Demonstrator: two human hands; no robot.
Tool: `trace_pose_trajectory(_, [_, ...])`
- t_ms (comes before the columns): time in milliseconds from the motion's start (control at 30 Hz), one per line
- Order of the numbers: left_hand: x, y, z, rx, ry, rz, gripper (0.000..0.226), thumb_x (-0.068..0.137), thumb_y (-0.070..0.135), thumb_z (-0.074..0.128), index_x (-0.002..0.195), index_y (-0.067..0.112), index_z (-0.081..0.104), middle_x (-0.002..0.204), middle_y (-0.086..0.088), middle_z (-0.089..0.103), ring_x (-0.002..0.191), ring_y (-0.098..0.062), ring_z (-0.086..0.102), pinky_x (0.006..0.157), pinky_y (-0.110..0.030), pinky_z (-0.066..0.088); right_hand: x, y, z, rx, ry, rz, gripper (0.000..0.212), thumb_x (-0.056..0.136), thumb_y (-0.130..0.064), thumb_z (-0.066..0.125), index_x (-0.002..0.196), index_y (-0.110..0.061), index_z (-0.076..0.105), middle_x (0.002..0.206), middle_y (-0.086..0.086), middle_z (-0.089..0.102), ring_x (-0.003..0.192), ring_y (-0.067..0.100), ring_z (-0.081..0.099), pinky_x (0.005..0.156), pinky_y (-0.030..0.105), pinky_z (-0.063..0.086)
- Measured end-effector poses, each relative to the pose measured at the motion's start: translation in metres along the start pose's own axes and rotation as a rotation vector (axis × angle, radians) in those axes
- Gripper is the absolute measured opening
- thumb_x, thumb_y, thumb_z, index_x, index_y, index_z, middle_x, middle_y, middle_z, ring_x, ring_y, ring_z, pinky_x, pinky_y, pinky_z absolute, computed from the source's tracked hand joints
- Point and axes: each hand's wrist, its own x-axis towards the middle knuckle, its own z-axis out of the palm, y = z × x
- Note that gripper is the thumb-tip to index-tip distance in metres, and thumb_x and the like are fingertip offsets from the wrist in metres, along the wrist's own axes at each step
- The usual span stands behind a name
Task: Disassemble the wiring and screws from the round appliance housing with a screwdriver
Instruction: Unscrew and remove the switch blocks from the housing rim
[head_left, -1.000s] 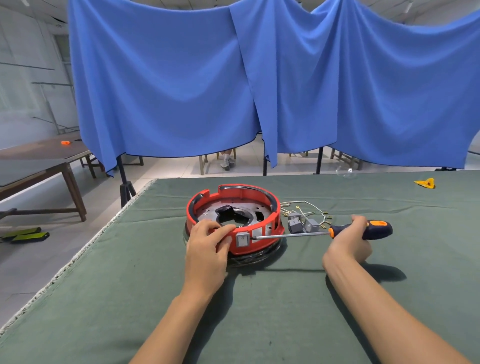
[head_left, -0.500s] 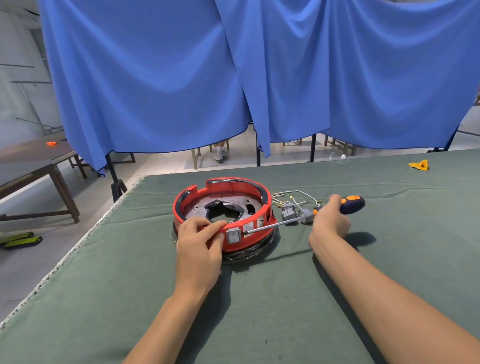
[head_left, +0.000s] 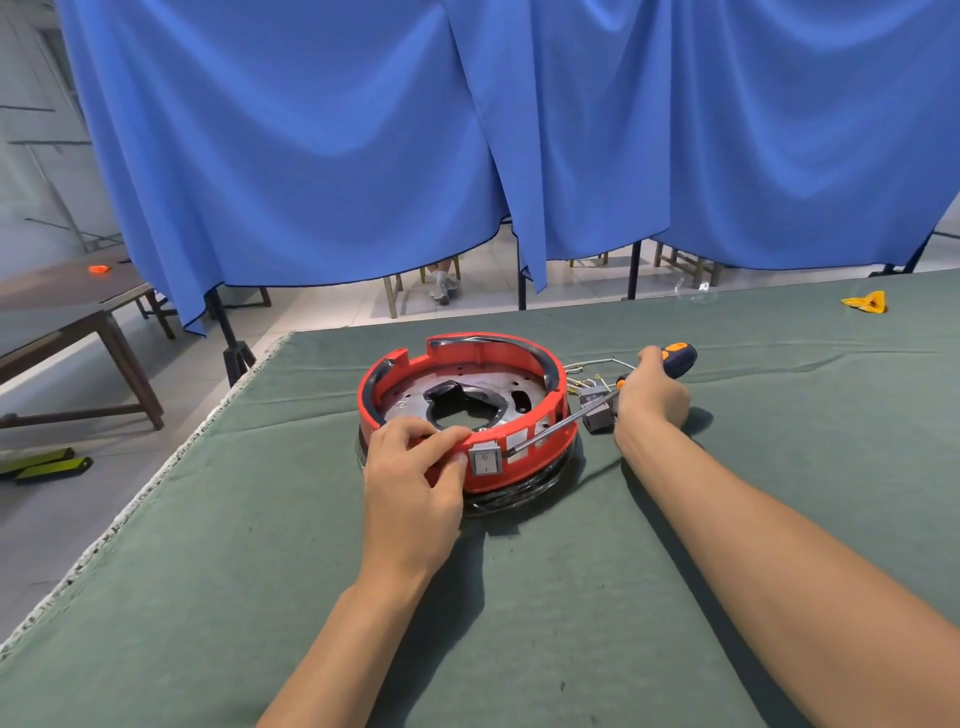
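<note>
In the head view, the round red appliance housing (head_left: 465, 410) is being kept flat on the green table cover (head_left: 519, 597), just ahead of the person and slightly to the left of centre, with its open side turned up and a perforated metal plate (head_left: 415, 397) showing inside. The left hand (head_left: 413, 486) is being curled over the near rim, its fingers hooked inside and its thumb pressed on the outer wall, touching the left edge of the grey rocker switch (head_left: 485, 460) set in that wall. The screwdriver (head_left: 597, 402) is being gripped by the right hand (head_left: 652, 400), whose fingers are wrapped round the orange and dark handle. The long axis of the tool is being laid low and slanted, from the handle at the far right down to the tip at the near left, and the tip is being brought against the right edge of the switch. The switch is thus being flanked, thumb on one side and blade on the other, with the left hand nearer to it. Loose wiring (head_left: 587, 371) with grey connector blocks (head_left: 597, 415) is lying just beside the housing on its right, under the shaft. A prying move at the switch edge is judged likely.
</note>
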Motion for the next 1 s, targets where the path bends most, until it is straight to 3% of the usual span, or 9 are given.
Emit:
trace_pose_trajectory(267, [-0.004, 0.001, 0.001, -0.024, 0.029, 0.01, 0.023, 0.083, 0.004, 0.068, 0.101, 0.016, 0.074, 0.097, 0.002, 0.056, 0.102, -0.013, 0.045, 0.095, -0.048, 0.041, -0.011, -0.003, -0.028, 0.212, 0.032, 0.013, 0.032, 0.08, -0.041, 0.056, 0.061, -0.017, 0.052, 0.053, -0.008, 0.056, 0.051, 0.014, 0.053, 0.048, 0.028, 0.037])
trace_pose_trajectory(500, [-0.004, 0.0, 0.003, 0.016, 0.029, 0.02, 0.022, 0.084, 0.006, 0.067, 0.104, 0.014, 0.073, 0.1, 0.0, 0.056, 0.103, -0.014, 0.043, 0.095, -0.047, 0.041, -0.025, 0.0, -0.059, 0.279, 0.08, -0.013, 0.035, 0.084, -0.046, 0.056, 0.063, -0.019, 0.05, 0.058, -0.007, 0.054, 0.055, 0.011, 0.049, 0.05, 0.029, 0.034])
trace_pose_trajectory(633, [-0.004, 0.001, 0.004, 0.039, 0.025, 0.006, 0.022, 0.085, 0.006, 0.066, 0.105, 0.012, 0.072, 0.102, -0.003, 0.056, 0.106, -0.018, 0.044, 0.096, -0.048, 0.041, -0.031, 0.001, -0.068, 0.319, 0.078, -0.042, 0.036, 0.086, -0.044, 0.055, 0.06, -0.02, 0.051, 0.04, -0.012, 0.053, 0.052, 0.007, 0.05, 0.05, 0.026, 0.035])
trace_pose_trajectory(767, [-0.004, 0.002, 0.003, 0.064, 0.008, 0.014, 0.022, 0.086, 0.008, 0.065, 0.107, 0.013, 0.072, 0.102, -0.003, 0.056, 0.106, -0.019, 0.045, 0.096, -0.049, 0.041, -0.034, 0.003, -0.071, 0.308, 0.072, -0.088, 0.034, 0.089, -0.041, 0.054, 0.063, -0.019, 0.051, 0.056, -0.01, 0.056, 0.054, 0.006, 0.052, 0.051, 0.023, 0.037])
trace_pose_trajectory(1000, [-0.005, 0.003, 0.002, 0.068, -0.002, 0.017, 0.023, 0.086, 0.008, 0.065, 0.108, 0.012, 0.071, 0.102, -0.005, 0.057, 0.106, -0.021, 0.046, 0.095, -0.049, 0.041, -0.035, 0.0, -0.073, 0.341, 0.089, -0.055, 0.035, 0.088, -0.042, 0.056, 0.061, -0.019, 0.052, 0.053, -0.011, 0.054, 0.053, 0.007, 0.051, 0.053, 0.025, 0.038])
